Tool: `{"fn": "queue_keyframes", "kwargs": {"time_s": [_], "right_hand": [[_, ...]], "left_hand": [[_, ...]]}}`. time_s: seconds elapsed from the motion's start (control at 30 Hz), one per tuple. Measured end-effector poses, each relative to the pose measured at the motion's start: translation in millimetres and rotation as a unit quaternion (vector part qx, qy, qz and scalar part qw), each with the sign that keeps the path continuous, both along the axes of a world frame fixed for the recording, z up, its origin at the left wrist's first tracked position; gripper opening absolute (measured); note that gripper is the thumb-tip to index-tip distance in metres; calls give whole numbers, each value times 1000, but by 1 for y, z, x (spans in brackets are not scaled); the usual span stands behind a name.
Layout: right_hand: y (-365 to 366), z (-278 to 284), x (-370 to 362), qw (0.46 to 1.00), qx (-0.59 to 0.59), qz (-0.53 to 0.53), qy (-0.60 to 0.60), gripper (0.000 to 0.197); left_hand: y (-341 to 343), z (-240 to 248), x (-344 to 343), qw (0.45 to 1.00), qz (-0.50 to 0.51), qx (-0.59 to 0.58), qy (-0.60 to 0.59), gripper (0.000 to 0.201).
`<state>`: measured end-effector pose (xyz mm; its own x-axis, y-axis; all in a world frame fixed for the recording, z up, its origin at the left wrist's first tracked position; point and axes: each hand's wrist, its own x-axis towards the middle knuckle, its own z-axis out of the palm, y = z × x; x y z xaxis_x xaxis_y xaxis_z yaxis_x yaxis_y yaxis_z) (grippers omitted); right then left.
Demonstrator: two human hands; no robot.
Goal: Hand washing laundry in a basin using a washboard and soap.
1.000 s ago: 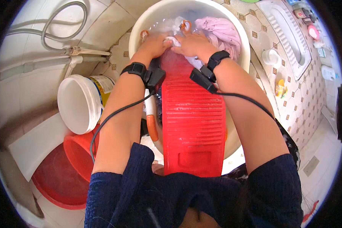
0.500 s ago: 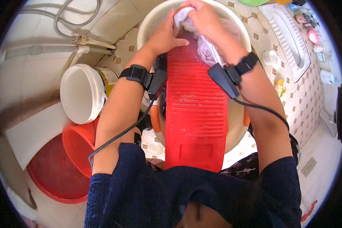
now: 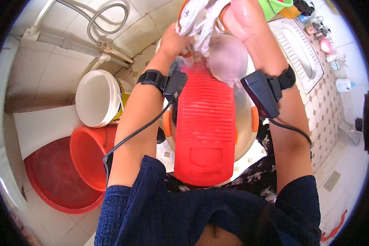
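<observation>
A wet white garment (image 3: 201, 24) with orange-brown trim and dark printed marks is held up at the far end of a cream tub (image 3: 246, 112) with orange handles. My left hand (image 3: 177, 43) grips its left side, and my right hand (image 3: 245, 20) holds its right edge, the fingers partly cut off by the top of the picture. Below the cloth a red ridged washboard (image 3: 205, 123) slopes from the tub toward me. Pale pinkish wet cloth (image 3: 228, 57) bulges over the board's far right corner. Black devices are strapped to both wrists, their cables running up my forearms.
On the left stand a white bucket (image 3: 95, 98), a red bucket (image 3: 86, 156) and a wide dark red basin (image 3: 57, 176). A hose (image 3: 106, 18) and pipes follow the left wall. At the right are a squat toilet (image 3: 301, 51), several bottles and a green basin (image 3: 276, 8).
Both hands have raised the white garment up and away from the washboard, spreading it between them. The rounded pinkish cloth now shows under it. My view has shifted slightly.
</observation>
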<state>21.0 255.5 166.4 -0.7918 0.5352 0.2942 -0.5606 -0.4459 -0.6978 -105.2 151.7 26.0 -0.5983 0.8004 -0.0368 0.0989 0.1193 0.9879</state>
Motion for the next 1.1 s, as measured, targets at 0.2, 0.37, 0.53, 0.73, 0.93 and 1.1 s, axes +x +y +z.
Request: {"fn": "queue_keyframes", "kwargs": {"time_s": [0.2,0.37,0.53,0.73,0.93,1.1], "right_hand": [[8,-113,-13,954,135,-132,-234,30],[-18,-190,-18,541,618,-156,-549,25],[-21,-250,-21,442,761,-110,-462,28],[-9,-258,-65,464,679,208,-529,33],[8,-204,-57,865,333,3,-375,26],[-7,-67,-24,952,74,100,-280,15]], "left_hand": [[-20,-50,-19,970,155,-181,45,47],[-27,-86,-1,894,-67,-267,354,55],[-16,-124,-2,776,-184,-343,496,53],[-21,-161,-64,829,-275,-352,337,45],[-16,-125,-35,985,-91,-122,80,60],[3,-18,-4,981,-76,166,-64,70]]}}
